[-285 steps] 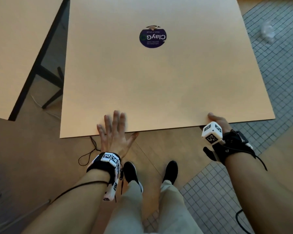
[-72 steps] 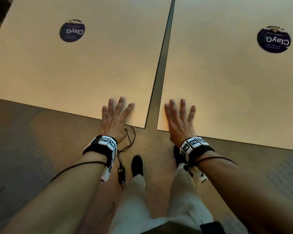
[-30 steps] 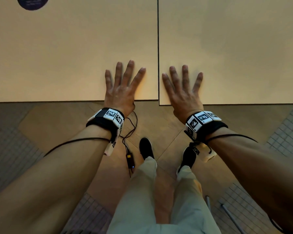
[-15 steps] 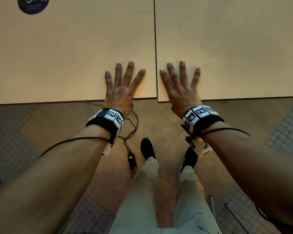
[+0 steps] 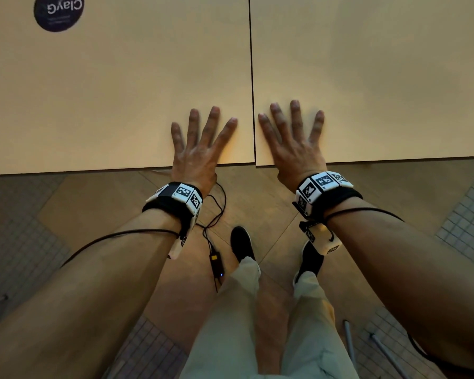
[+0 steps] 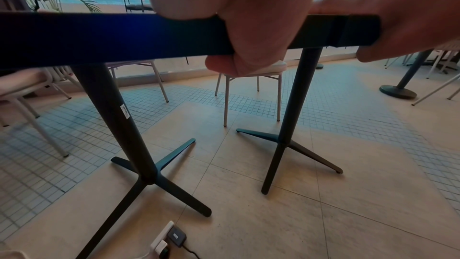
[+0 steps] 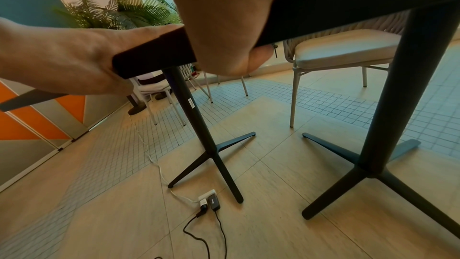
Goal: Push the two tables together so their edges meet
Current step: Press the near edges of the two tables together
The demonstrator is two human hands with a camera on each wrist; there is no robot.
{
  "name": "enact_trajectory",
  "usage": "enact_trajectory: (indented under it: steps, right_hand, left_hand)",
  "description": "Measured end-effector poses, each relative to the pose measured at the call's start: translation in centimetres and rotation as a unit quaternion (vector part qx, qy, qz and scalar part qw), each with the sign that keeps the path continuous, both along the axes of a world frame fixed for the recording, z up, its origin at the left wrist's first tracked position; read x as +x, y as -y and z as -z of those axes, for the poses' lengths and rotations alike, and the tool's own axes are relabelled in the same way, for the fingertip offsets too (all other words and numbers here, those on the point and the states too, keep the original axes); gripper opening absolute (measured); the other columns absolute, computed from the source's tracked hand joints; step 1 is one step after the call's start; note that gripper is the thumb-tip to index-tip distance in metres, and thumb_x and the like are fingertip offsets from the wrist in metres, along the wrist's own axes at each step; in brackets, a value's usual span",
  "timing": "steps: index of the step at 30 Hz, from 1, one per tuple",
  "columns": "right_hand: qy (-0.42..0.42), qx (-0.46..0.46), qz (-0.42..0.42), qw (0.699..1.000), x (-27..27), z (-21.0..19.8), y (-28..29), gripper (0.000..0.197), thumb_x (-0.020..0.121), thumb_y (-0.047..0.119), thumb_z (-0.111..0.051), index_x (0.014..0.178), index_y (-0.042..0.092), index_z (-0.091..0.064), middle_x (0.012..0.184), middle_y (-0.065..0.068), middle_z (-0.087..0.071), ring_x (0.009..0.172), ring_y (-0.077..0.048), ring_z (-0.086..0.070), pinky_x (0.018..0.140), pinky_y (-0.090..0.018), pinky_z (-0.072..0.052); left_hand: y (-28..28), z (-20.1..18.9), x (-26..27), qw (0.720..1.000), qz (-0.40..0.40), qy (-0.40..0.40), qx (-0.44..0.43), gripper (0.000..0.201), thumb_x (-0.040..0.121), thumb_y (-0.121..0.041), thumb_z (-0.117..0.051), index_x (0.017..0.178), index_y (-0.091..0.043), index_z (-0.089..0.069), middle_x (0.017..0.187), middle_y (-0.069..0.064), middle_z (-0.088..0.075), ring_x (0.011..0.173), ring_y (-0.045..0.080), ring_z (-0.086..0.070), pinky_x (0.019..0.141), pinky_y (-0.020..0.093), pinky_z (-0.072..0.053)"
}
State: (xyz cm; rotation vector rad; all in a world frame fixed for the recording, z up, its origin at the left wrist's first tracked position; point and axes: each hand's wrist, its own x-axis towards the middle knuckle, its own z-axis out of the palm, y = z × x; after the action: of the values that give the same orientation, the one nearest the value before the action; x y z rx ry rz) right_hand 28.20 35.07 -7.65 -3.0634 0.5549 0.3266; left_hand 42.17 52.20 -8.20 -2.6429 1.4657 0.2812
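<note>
Since the earlier frames the gap between the tabletops has shrunk from a wide dark strip to a hairline seam.

Head view: the left table [image 5: 107,91] and right table [image 5: 367,77] lie side by side, the seam running straight away from the person, both tops' near edges crossing it almost in line, the right sitting slightly nearer. The left hand [image 5: 200,149] and right hand [image 5: 293,143] lie flat on the near corners, one either side of the seam, fingers spread and straight. A round sticker [image 5: 58,10] sits far left.

Left wrist view: the palm rests on the top while the thumb [image 6: 229,66] hooks under the dark edge. Two pedestal columns with cross feet stand near each other, feet apart, and a chair [image 6: 251,78] stands behind.

Right wrist view: same hold, thumb [image 7: 239,62] under the edge. A plug block [image 7: 209,200] and cable lie just beside the left table's foot.

Risks, as I judge: a further shove could clash the feet, drag a foot onto the cable, or skew the near edges; fingers near the seam could get pinched.
</note>
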Motion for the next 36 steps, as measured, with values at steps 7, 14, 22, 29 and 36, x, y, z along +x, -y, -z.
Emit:
enact_trajectory:
  steps: [7, 14, 22, 29, 36]
  right_hand:
    - [0.000, 0.002, 0.003, 1.000, 0.1, 0.0, 0.2, 0.112, 0.066, 0.003, -0.065, 0.155, 0.021, 0.001, 0.163, -0.011, 0.002, 0.146, -0.045, 0.006, 0.103, -0.077, -0.007]
    - [-0.004, 0.006, 0.010, 1.000, 0.0, -0.3, 0.0, 0.114, 0.067, 0.008, -0.069, 0.155, 0.021, 0.002, 0.163, -0.010, 0.004, 0.146, -0.044, 0.008, 0.104, -0.076, -0.004]
    - [0.009, 0.012, 0.005, 1.000, 0.0, -0.1, 0.1, 0.102, 0.076, 0.033, -0.069, 0.156, 0.021, -0.005, 0.163, -0.012, -0.001, 0.147, -0.045, 0.004, 0.105, -0.076, -0.006]
    - [0.006, 0.012, -0.005, 1.000, 0.1, 0.1, 0.4, 0.100, 0.078, 0.043, -0.064, 0.156, 0.019, -0.006, 0.163, -0.014, -0.002, 0.146, -0.047, 0.002, 0.104, -0.077, -0.007]
    - [0.014, 0.019, -0.005, 1.000, 0.2, 0.0, 0.5, 0.100, 0.078, 0.043, -0.066, 0.155, 0.019, -0.008, 0.162, -0.014, -0.004, 0.146, -0.047, 0.000, 0.103, -0.077, -0.007]
  left_hand:
    - [0.1, -0.9, -0.3, 1.000, -0.002, -0.017, 0.023, 0.130, 0.068, 0.020, -0.057, 0.158, -0.041, 0.014, 0.169, 0.000, 0.019, 0.153, 0.038, 0.017, 0.118, 0.069, 0.002]
    - [0.5, -1.2, -1.7, 0.998, -0.011, -0.050, 0.035, 0.123, 0.070, -0.093, -0.043, 0.160, -0.031, 0.015, 0.168, 0.010, 0.022, 0.152, 0.044, 0.019, 0.115, 0.073, 0.005]
    - [1.6, -0.9, -2.7, 0.998, -0.064, -0.026, -0.012, 0.108, 0.073, -0.097, -0.011, 0.161, -0.036, 0.006, 0.170, 0.008, 0.012, 0.154, 0.043, 0.011, 0.114, 0.075, 0.000]
    - [1.6, -0.7, -2.8, 0.998, -0.057, -0.014, -0.020, 0.103, 0.076, -0.094, -0.013, 0.161, -0.037, -0.001, 0.171, 0.009, 0.003, 0.154, 0.045, 0.003, 0.112, 0.078, -0.005]
    - [1.6, -0.8, -3.0, 0.998, -0.062, -0.010, -0.018, 0.101, 0.078, -0.093, -0.015, 0.161, -0.038, -0.002, 0.171, 0.009, 0.002, 0.154, 0.045, 0.003, 0.112, 0.078, -0.005]
